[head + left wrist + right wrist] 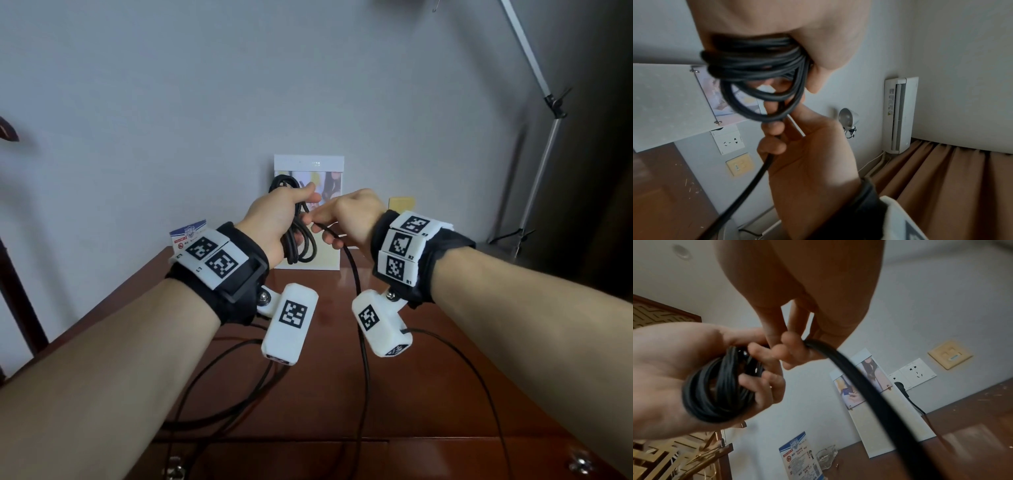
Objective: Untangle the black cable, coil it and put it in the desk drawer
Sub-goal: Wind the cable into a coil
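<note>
**A:** Scene, big to small?

**B:** Reddish-brown wooden desk (pixel 318 387) against a grey wall (pixel 205 85). Drawer fronts (pixel 445 455) along the near edge, all closed, metal pulls showing. White board with photos (pixel 310 164) leans on the wall at the back of the desk. Metal stand (pixel 544 147) off to the right.

**A:** Cable?

**B:** Black cable (pixel 301 240), round jacket, matte. Most of it is wound into a bundle of several loops (pixel 719 389), held up above the desk, in front of the board. One loose length (pixel 356 274) runs from the bundle down between the wrists to the desk's near edge. Other thin black leads there come from the wrist cameras; can't separate them from the cable's tail where they overlap.

**A:** Left hand?

**B:** Left hand (pixel 277 219) is raised, back toward the head camera, fingers (pixel 764 381) curled through the loops and clamping the bundle against the palm.

**A:** Right?

**B:** Right hand (pixel 352 216) is just beside the left, fingertips nearly touching it. Thumb and fingers (pixel 774 128) pinch the loose length right where it leaves the bundle; it passes through the curled fingers and drops away below the palm.

**A:** Plug ends?

**B:** Can't tell, none clearly visible.
</note>
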